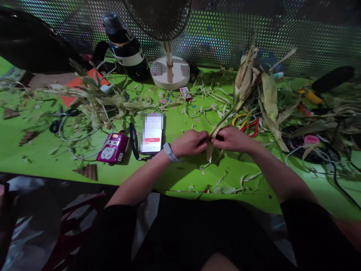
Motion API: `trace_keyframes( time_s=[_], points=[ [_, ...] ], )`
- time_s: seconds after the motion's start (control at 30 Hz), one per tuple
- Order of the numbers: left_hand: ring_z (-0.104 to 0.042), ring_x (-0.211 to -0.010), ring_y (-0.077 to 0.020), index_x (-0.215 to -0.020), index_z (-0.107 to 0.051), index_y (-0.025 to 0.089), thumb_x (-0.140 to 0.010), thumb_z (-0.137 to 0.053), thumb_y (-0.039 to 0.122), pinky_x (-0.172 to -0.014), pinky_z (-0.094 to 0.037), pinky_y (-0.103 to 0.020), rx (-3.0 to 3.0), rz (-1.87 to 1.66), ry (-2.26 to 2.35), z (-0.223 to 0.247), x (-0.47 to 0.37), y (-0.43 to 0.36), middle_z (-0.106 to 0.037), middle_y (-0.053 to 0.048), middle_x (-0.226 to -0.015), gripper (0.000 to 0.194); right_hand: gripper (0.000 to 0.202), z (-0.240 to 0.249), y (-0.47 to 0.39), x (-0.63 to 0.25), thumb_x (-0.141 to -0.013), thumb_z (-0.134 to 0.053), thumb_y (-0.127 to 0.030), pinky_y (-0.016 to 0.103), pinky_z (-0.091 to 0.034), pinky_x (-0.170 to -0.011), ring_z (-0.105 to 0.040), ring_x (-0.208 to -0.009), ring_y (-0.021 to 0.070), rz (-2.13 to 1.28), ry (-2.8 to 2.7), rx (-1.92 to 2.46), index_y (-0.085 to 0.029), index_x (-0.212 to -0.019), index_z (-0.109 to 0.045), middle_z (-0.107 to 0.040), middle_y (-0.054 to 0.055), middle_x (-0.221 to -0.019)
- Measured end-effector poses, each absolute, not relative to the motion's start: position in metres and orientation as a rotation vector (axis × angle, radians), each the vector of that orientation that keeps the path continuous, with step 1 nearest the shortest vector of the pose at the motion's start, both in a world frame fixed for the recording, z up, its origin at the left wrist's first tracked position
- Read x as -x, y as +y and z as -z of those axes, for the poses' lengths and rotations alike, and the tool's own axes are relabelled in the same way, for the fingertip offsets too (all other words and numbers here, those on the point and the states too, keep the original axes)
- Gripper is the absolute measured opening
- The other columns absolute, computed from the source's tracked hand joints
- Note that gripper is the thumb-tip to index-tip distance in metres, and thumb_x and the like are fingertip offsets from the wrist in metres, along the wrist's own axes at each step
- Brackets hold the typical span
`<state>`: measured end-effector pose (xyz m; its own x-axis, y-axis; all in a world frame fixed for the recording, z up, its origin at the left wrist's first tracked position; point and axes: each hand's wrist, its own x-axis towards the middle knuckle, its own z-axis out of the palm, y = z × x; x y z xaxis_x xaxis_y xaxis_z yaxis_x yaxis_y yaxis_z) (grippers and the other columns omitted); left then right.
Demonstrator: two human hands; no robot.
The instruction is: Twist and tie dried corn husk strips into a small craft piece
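Note:
My left hand, with a pale watch band on its wrist, pinches a strip of what looks like dried corn husk. Beside it, my right hand grips the same piece with its fingers closed. The two hands almost meet above the green tabletop. A long thin stalk runs from between them up toward a husk bundle. My fingers hide part of the strip. Just right of my right hand lie red and yellow loops.
A lit phone, a purple power socket and scissors lie to the left. At the back stand a fan and a dark bottle. Another husk bundle and cables lie right. Plant scraps litter the table.

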<state>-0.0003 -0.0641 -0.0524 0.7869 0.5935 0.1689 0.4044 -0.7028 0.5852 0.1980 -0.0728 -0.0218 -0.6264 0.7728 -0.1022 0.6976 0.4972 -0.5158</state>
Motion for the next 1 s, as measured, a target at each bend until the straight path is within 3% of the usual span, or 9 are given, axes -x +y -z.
trace_keyframes(
  time_s=[0.17, 0.47, 0.73, 0.9, 1.0],
  points=[
    [-0.047, -0.049, -0.012, -0.077, -0.052, 0.017, -0.085, -0.042, 0.027, -0.05, -0.03, -0.024, -2.411, -0.544, 0.899, 0.06, -0.003, -0.064, -0.056, -0.002, -0.058, 0.017, 0.025, 0.031, -0.074, -0.191, -0.077, -0.05, -0.03, 0.025, -0.023, -0.051, -0.032, -0.047, 0.0086, -0.557, -2.464, 1.463, -0.015, -0.059, -0.059, -0.049, 0.0, -0.052],
    [-0.057, -0.05, -0.0092, -0.072, -0.049, 0.016, -0.085, -0.042, 0.022, -0.05, -0.041, -0.019, -1.94, -0.622, 0.892, 0.054, -0.002, -0.059, -0.062, 0.0, -0.057, 0.016, 0.022, 0.03, -0.068, -0.192, -0.076, -0.048, -0.028, 0.025, -0.029, -0.056, -0.039, -0.052, 0.0092, -0.753, -2.288, 1.473, -0.015, -0.061, -0.057, -0.052, 0.0, -0.056],
    [-0.059, -0.051, -0.0085, -0.073, -0.051, 0.016, -0.091, -0.043, 0.035, -0.051, -0.044, -0.019, -1.784, -0.608, 0.747, 0.061, 0.0, -0.054, -0.061, 0.002, -0.058, 0.026, 0.023, 0.036, -0.068, -0.191, -0.079, -0.053, -0.037, 0.024, -0.033, -0.057, -0.046, -0.06, 0.0113, -0.959, -2.099, 1.391, -0.015, -0.078, -0.061, -0.058, 0.0, -0.068],
    [-0.06, -0.052, -0.0087, -0.073, -0.051, 0.016, -0.09, -0.043, 0.033, -0.053, -0.046, -0.019, -1.766, -0.598, 0.759, 0.059, -0.002, -0.057, -0.063, 0.001, -0.058, 0.026, 0.03, 0.043, -0.066, -0.189, -0.086, -0.049, -0.041, 0.024, -0.032, -0.057, -0.041, -0.058, 0.0106, -0.813, -2.046, 1.338, -0.017, -0.069, -0.053, -0.048, -0.002, -0.061],
    [-0.06, -0.048, -0.0095, -0.07, -0.049, 0.017, -0.089, -0.043, 0.028, -0.05, -0.046, -0.019, -1.693, -0.644, 0.872, 0.056, -0.003, -0.057, -0.062, 0.001, -0.054, 0.022, 0.028, 0.046, -0.064, -0.188, -0.086, -0.051, -0.04, 0.026, -0.034, -0.059, -0.042, -0.06, 0.0112, -0.749, -2.037, 1.309, -0.017, -0.071, -0.055, -0.051, -0.001, -0.064]
  ],
)
